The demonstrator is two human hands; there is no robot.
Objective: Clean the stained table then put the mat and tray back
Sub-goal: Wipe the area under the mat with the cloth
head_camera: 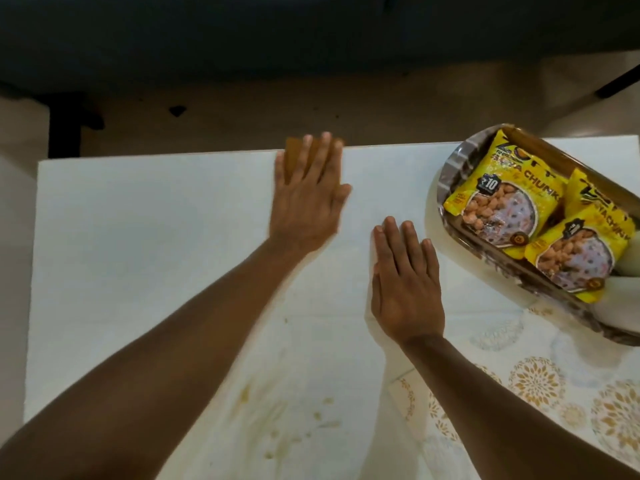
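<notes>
Mid-clean: left hand (pixel 308 199) flat on brown cloth (pixel 294 157), right hand (pixel 405 285) flat on folded-back mat (pixel 540 382); stains (pixel 294 420) at lower centre remaining; tray (pixel 485 237) unreturned.

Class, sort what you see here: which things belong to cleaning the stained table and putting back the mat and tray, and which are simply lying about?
Belong to the job:
- brown cloth under the left hand
- stained table
- patterned mat, folded back, its edge under the right hand
- tray

Lying about:
- yellow snack packets in the tray
- dark scrap on the floor
</notes>
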